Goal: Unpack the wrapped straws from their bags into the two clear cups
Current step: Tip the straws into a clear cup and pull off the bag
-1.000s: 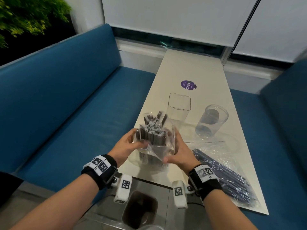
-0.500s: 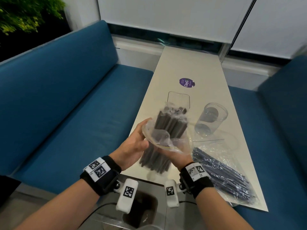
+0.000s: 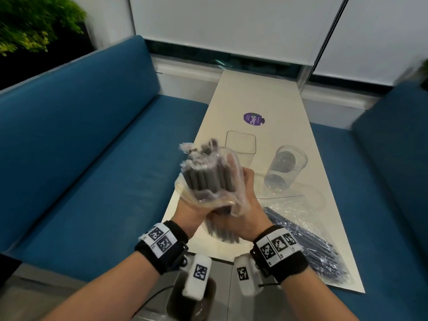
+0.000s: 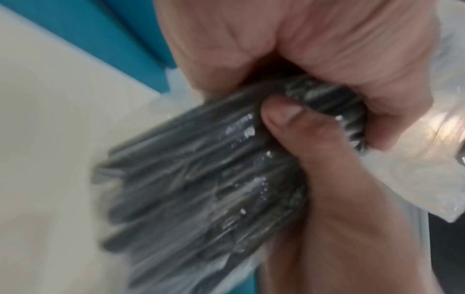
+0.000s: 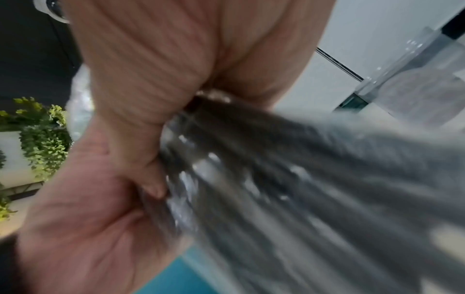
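Setting: a booth with blue bench seats (image 3: 81, 147) on both sides of a long white table (image 3: 261, 96), white blinds behind it and green foliage (image 3: 30, 22) at the upper left
Table: a purple round sticker (image 3: 253, 119) lies on it, beyond the cups
Left hand: the left hand (image 3: 192, 210) is curled round the lower part of the straw bundle (image 3: 203, 181), held above the table's near left edge; in the left wrist view its thumb (image 4: 284, 117) presses on the dark straws
Right hand: the right hand (image 3: 245, 205) wraps the same bundle from the right, fingers folded round straws and plastic together
Straw bundle: dark grey wrapped straws, tilted with the top leaning away and left, blurred in both wrist views
Bag: a clear bag (image 3: 222, 200) is bunched round the bundle's middle and over the right hand, while the straws' lower ends stick out below both hands
Square cup: a clear square cup (image 3: 242, 144) stands just beyond the bundle, partly hidden by it
Round cup: a clear round cup (image 3: 286, 167) stands to its right, apart from it
Second bag: a second bag of straws (image 3: 308, 235) lies flat on the table's near right side
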`<state>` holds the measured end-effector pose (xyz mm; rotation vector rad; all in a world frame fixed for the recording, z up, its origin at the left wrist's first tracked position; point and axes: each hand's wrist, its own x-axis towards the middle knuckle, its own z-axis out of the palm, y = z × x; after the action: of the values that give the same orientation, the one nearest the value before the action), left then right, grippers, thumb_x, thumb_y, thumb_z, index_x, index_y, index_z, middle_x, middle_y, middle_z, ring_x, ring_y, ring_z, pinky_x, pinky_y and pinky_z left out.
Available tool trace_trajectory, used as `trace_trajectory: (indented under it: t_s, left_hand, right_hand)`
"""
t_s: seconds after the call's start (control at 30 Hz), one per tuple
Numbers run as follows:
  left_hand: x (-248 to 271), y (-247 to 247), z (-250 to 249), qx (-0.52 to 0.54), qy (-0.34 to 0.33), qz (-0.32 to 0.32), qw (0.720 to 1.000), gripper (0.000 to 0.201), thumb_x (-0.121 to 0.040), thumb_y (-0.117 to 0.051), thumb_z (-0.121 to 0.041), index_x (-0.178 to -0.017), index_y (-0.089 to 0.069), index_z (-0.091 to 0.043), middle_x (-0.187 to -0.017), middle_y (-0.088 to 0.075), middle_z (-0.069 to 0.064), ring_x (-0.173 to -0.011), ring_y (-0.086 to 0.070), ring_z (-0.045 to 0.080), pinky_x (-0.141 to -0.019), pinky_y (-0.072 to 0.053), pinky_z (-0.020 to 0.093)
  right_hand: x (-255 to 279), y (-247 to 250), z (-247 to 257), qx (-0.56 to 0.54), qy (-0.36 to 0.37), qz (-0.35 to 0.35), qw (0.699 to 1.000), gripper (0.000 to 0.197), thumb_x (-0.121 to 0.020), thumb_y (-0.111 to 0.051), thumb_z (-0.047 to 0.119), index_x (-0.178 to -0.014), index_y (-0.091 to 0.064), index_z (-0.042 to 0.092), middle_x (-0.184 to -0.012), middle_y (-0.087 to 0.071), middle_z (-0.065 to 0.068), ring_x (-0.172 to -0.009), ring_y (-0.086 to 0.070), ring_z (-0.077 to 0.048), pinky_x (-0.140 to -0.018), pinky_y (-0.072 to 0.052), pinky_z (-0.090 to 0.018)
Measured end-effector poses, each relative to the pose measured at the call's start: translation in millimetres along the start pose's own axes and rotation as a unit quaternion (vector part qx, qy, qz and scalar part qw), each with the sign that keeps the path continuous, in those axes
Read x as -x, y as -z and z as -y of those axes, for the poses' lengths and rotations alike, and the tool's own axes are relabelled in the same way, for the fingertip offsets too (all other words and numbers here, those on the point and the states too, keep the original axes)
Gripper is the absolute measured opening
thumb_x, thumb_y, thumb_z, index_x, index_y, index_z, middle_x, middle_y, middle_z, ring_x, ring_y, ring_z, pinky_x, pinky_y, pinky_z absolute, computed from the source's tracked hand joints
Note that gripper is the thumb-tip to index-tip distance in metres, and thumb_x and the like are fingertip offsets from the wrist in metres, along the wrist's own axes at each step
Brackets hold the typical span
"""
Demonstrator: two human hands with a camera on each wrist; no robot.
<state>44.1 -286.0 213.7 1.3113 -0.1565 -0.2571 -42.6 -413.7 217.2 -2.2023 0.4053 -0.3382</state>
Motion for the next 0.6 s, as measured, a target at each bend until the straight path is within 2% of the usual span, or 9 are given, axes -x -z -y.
trace_trajectory:
  t_s: [0.03, 0.07, 0.13, 0.17, 0.23, 0.3, 0.37, 0.43, 0.6]
  left_hand:
    - [-0.8, -0.8, -0.7, 0.042, 0.036, 0.054, 0.997, 0.08, -0.047, -0.093, -0.039, -0.116, -0.069, -0.007, -0.111, -0.077, 0.008, -0.112, -0.071, 0.03, -0.093, -0.06, 0.041]
    - [-3.5, -1.7, -2.9, 0.052, 0.038, 0.053, 0.997, 0.064, -0.055, -0.091, -0.024, -0.112, -0.071, -0.005, -0.11, -0.077, 0.016, -0.109, -0.071, 0.038, -0.089, -0.061, 0.045]
    - [-4.5, -3.6, -11.7, 0.107, 0.04, 0.069, 0.991, 0.038, -0.069, -0.082, -0.009, -0.106, -0.074, -0.008, -0.103, -0.078, 0.015, -0.099, -0.074, 0.034, -0.082, -0.063, 0.043]
    - [-1.6, -4.0, -14.2, 0.134, 0.041, 0.078, 0.987, 0.038, -0.07, -0.081, -0.011, -0.107, -0.074, -0.008, -0.102, -0.078, 0.013, -0.098, -0.074, 0.031, -0.083, -0.061, 0.043]
    - [0.6, -12.0, -15.8, 0.161, 0.036, 0.078, 0.983, 0.042, -0.071, -0.082, -0.019, -0.111, -0.073, -0.011, -0.104, -0.077, 0.01, -0.1, -0.072, 0.029, -0.088, -0.059, 0.045]
    - [5.6, -19.3, -17.8, 0.175, 0.057, 0.079, 0.98, 0.023, -0.079, -0.079, -0.028, -0.102, -0.08, -0.026, -0.106, -0.079, 0.004, -0.101, -0.075, 0.024, -0.087, -0.06, 0.045]
    - [8.6, -30.8, -26.5, 0.164, 0.078, 0.103, 0.978, 0.025, -0.087, -0.061, -0.046, -0.101, -0.08, -0.036, -0.109, -0.08, -0.001, -0.103, -0.076, 0.018, -0.081, -0.063, 0.041]
    - [9.0, -39.0, -34.8, 0.141, 0.089, 0.121, 0.979, 0.039, -0.085, -0.05, -0.056, -0.106, -0.078, -0.037, -0.113, -0.079, -0.001, -0.108, -0.075, 0.017, -0.087, -0.06, 0.04]
    - [-1.0, -40.7, -55.9, -0.104, 0.059, 0.235, 0.965, 0.054, -0.079, -0.049, -0.082, -0.112, -0.069, -0.045, -0.114, -0.072, -0.028, -0.121, -0.064, -0.002, -0.096, -0.046, 0.016]
  right_hand:
    - [-8.8, -3.7, 6.0, -0.031, 0.037, 0.046, 0.998, 0.094, -0.083, -0.085, 0.031, -0.14, -0.017, 0.062, -0.131, -0.036, 0.003, -0.128, -0.048, -0.023, -0.114, -0.044, -0.034]
    - [-12.5, 2.3, 17.6, -0.015, 0.067, 0.077, 0.995, 0.118, -0.07, -0.095, 0.028, -0.148, -0.012, 0.058, -0.136, -0.033, 0.005, -0.134, -0.045, -0.021, -0.116, -0.043, -0.036]
    - [-9.9, 15.0, 10.2, -0.035, 0.105, 0.027, 0.993, 0.123, -0.056, -0.1, 0.043, -0.155, -0.026, 0.037, -0.141, -0.034, 0.013, -0.136, -0.043, -0.012, -0.117, -0.044, -0.039]
    - [-12.1, 9.9, 9.3, -0.023, 0.111, 0.024, 0.993, 0.121, -0.053, -0.099, 0.05, -0.152, -0.031, 0.036, -0.143, -0.038, 0.015, -0.136, -0.044, -0.01, -0.116, -0.045, -0.04]
    - [-10.7, 14.7, 6.2, -0.021, 0.113, 0.057, 0.992, 0.117, -0.049, -0.098, 0.055, -0.144, -0.03, 0.053, -0.14, -0.048, 0.022, -0.129, -0.05, -0.003, -0.109, -0.05, -0.035]
    - [-8.9, 20.9, 10.1, -0.042, 0.092, 0.081, 0.992, 0.117, -0.049, -0.1, 0.05, -0.136, -0.024, 0.068, -0.126, -0.059, 0.026, -0.11, -0.064, 0.002, -0.09, -0.061, -0.029]
    - [-10.9, 24.5, 7.0, -0.058, 0.047, 0.101, 0.992, 0.123, -0.051, -0.101, 0.046, -0.144, -0.021, 0.06, -0.117, -0.066, 0.019, -0.096, -0.071, -0.003, -0.076, -0.064, -0.03]
    - [-14.5, 20.5, -0.5, -0.087, 0.022, 0.094, 0.992, 0.119, -0.053, -0.1, 0.04, -0.146, -0.025, 0.051, -0.114, -0.068, 0.017, -0.097, -0.071, -0.003, -0.078, -0.062, -0.028]
    - [-22.5, 15.1, -25.4, -0.2, 0.005, 0.033, 0.979, 0.089, -0.063, -0.095, 0.005, -0.132, -0.047, 0.034, -0.112, -0.072, 0.006, -0.1, -0.074, -0.01, -0.078, -0.061, -0.028]
